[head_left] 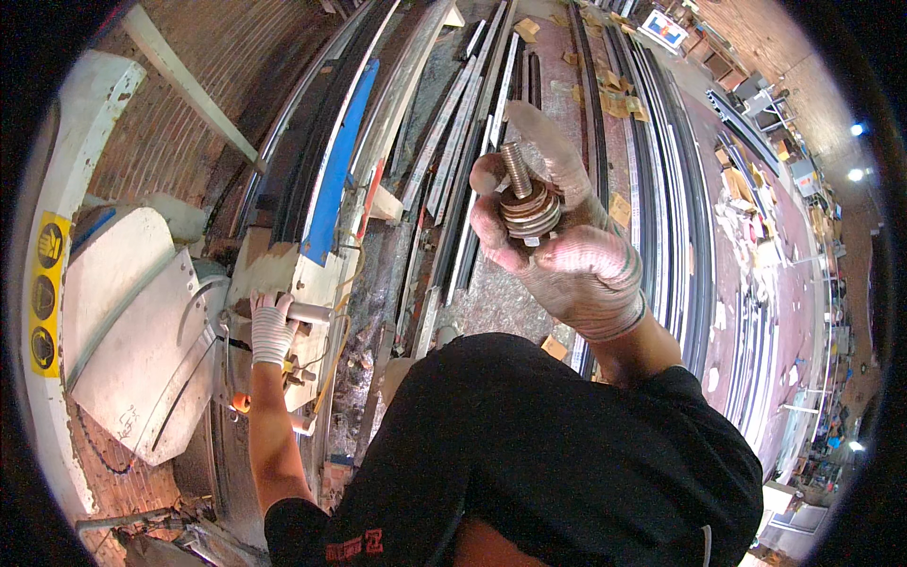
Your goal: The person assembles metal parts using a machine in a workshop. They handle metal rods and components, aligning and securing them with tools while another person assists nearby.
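While long black and silver metal bars [678,189] stretch in rows across the workshop floor, a person in a black T-shirt [576,435] leans over beside a worn white machine [313,276]. To the left is its pale, rounded panel [142,369]; a blue strip [342,170] runs along the machine's edge, and a yellow label [44,293] with three black pictograms sits on an upright at far left. The right hand [576,274], in a thin whitish glove, is raised above the bars, palm up, its fingers half curled around a metal piece, one finger reaching past it. The gloved left hand [271,328] rests on the machine, fingers bent, just beside a pale cylinder [310,313]; whether they grip anything cannot be told. Held in the right hand is a threaded bolt [516,170], tilted, with stacked metal rings [532,213] around its lower end.
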`<state>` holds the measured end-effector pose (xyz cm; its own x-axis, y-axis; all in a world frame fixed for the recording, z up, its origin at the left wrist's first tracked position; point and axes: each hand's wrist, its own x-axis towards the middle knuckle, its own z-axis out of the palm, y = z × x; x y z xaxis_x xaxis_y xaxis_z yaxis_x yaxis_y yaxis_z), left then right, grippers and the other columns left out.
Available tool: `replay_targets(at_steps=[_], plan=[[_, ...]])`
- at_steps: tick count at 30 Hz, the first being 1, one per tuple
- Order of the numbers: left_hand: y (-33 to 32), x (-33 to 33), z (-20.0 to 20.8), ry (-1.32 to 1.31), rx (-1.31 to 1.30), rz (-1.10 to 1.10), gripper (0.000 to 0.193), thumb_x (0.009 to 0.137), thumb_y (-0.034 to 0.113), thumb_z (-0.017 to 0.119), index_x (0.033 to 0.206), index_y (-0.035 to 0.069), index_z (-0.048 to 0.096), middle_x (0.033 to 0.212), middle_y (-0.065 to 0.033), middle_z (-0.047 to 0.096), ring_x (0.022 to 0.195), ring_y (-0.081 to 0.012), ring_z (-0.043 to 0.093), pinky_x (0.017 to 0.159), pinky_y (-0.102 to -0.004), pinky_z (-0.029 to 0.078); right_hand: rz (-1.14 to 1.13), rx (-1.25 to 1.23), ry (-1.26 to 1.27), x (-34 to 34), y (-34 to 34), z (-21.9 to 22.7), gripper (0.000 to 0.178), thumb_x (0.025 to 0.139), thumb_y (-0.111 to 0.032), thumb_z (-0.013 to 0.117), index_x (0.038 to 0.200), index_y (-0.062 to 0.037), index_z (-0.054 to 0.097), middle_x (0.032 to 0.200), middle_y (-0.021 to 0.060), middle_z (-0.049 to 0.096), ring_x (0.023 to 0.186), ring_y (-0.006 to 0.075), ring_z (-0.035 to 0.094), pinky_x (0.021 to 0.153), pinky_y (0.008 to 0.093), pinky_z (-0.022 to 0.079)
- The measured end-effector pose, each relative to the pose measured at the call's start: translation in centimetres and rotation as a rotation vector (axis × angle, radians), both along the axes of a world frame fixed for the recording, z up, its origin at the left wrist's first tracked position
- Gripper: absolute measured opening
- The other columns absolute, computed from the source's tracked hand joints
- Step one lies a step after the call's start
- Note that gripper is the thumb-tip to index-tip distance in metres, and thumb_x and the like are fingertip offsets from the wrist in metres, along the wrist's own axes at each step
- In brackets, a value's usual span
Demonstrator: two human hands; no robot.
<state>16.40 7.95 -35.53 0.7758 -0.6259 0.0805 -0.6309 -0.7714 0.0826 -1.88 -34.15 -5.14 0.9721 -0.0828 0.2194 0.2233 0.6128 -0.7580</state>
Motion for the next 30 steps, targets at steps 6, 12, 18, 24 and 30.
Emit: replay_targets(at_steps=[6, 12, 18, 24, 30], plan=[[-0.1, 0.0, 0.0, 0.007, 0.007, 0.022, 0.056, 0.064, 0.017, 0.085, 0.116, 0.012, 0.065, 0.116, -0.0189, 0.058, 0.117, -0.0397, 0.055, 0.121, -0.0589, 0.025, -0.037, -0.084, 0.057, -0.5, 0.2, -0.6, 0.086, 0.069, -0.007, 0.072, 0.15, -0.0175, 0.046, 0.133, 0.0132, 0.06, 0.095, 0.0194, 0.065, 0.072, 0.0267, 0.05], [-0.5, -0.2, 0.8, 0.054, 0.086, 0.06, 0.052, 0.068, 0.018, 0.084, 0.116, 0.013, 0.066, 0.119, -0.0182, 0.058, 0.12, -0.0385, 0.055, 0.121, -0.0576, 0.024, 0.018, -0.214, 0.004, -0.8, 0.4, -0.9, 0.04, 0.08, -0.012, 0.077, 0.115, -0.0115, 0.058, 0.129, 0.0161, 0.06, 0.096, 0.0204, 0.065, 0.081, 0.0285, 0.054], [-0.4, -0.2, 0.8, 0.029, 0.027, 0.024, 0.05, 0.068, 0.018, 0.084, 0.113, 0.012, 0.066, 0.118, -0.0161, 0.059, 0.117, -0.0371, 0.056, 0.12, -0.0577, 0.026, 0.056, -0.519, -0.241, -0.4, 1.3, -1.5, 0.028, 0.09, 0.011, 0.052, 0.108, -0.008, 0.06, 0.121, 0.0156, 0.06, 0.089, 0.0148, 0.062, 0.082, 0.0312, 0.053], [0.0, 0.0, 0.1, 0.001, 0.021, 0.013, 0.058, 0.065, 0.018, 0.086, 0.117, 0.013, 0.064, 0.115, -0.0185, 0.057, 0.118, -0.0407, 0.054, 0.118, -0.0584, 0.029, -0.072, -0.872, -0.357, -0.3, 1.5, -1.5, 0.037, 0.088, 0.015, 0.053, 0.114, -0.0079, 0.065, 0.121, 0.0164, 0.062, 0.098, 0.0206, 0.067, 0.086, 0.0316, 0.054], [-0.2, -0.1, 0.2, 0.02, 0.058, 0.041, 0.054, 0.069, 0.02, 0.084, 0.119, 0.014, 0.065, 0.112, -0.0157, 0.059, 0.116, -0.0367, 0.055, 0.122, -0.0574, 0.023, -0.113, -1.148, -0.475, -0.1, 1.7, -1.0, 0.028, 0.093, 0.007, 0.062, 0.117, -0.0082, 0.065, 0.127, 0.0223, 0.064, 0.11, 0.0272, 0.067, 0.093, 0.0369, 0.054]])
